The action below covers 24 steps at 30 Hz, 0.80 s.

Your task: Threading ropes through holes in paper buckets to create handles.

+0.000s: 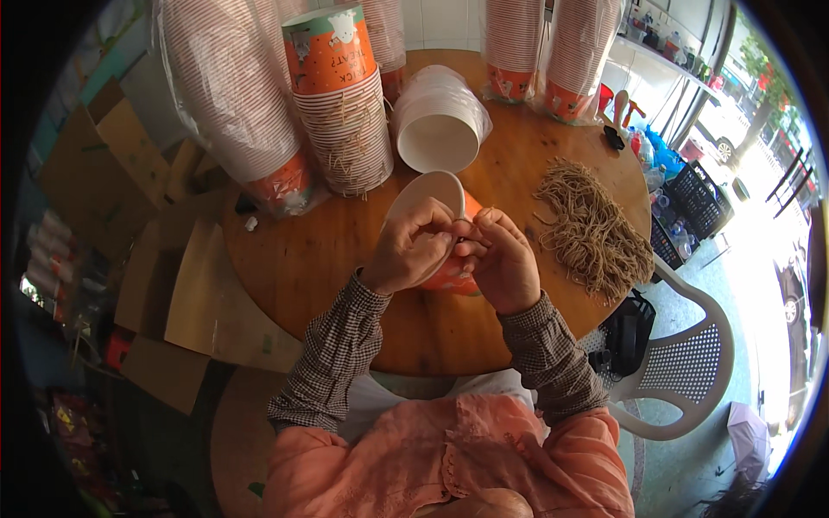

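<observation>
Lettering: dark, upside down | on: orange cup (pixel 335 67) topping the twine-strung stack (pixel 347 142)

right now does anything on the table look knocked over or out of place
Yes: a plastic-wrapped cup stack lies on its side, its open mouth showing, while the orange-topped stack just left stands on end. No spill shows.

Orange-and-white cup (pixel 453 282), tan twine (pixel 596 231), dark-and-pale checked sleeves (pixel 335 332)

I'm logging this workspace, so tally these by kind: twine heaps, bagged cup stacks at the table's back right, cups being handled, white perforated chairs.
Handled cup: 1
Twine heap: 1
Bagged cup stacks: 2
White perforated chair: 1
Total: 5
</observation>
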Available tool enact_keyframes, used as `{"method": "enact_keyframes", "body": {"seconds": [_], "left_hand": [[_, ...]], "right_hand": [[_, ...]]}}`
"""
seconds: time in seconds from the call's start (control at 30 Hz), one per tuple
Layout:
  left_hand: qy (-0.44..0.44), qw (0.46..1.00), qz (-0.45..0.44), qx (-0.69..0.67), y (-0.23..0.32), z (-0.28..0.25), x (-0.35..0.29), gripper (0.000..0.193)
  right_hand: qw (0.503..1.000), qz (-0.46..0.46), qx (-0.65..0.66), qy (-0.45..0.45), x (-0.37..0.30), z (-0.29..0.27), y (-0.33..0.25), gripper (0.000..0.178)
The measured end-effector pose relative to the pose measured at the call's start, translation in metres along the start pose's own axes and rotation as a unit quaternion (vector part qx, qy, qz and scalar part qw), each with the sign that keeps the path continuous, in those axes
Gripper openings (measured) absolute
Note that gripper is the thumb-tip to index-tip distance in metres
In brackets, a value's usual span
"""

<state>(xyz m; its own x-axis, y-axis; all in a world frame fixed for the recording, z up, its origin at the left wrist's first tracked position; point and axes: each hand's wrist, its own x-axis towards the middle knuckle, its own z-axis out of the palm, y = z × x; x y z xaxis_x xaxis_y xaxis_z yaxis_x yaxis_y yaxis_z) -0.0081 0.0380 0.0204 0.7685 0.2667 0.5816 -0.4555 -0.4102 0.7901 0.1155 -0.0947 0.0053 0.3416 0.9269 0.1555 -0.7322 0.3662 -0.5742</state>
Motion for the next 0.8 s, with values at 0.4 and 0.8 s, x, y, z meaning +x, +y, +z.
{"method": "enact_keyframes", "body": {"seconds": [0.4,0.8], "left_hand": [[-0.034,0.979,-0.192,-0.058,0.018,0.040,0.007,0.007],[-0.051,0.975,-0.127,0.176,0.025,0.067,0.039,0.005]], "right_hand": [[0.911,-0.250,-0.318,0.079,-0.028,-0.030,-0.018,0.009],[0.974,-0.198,0.030,0.102,-0.056,-0.029,0.022,0.006]]}}
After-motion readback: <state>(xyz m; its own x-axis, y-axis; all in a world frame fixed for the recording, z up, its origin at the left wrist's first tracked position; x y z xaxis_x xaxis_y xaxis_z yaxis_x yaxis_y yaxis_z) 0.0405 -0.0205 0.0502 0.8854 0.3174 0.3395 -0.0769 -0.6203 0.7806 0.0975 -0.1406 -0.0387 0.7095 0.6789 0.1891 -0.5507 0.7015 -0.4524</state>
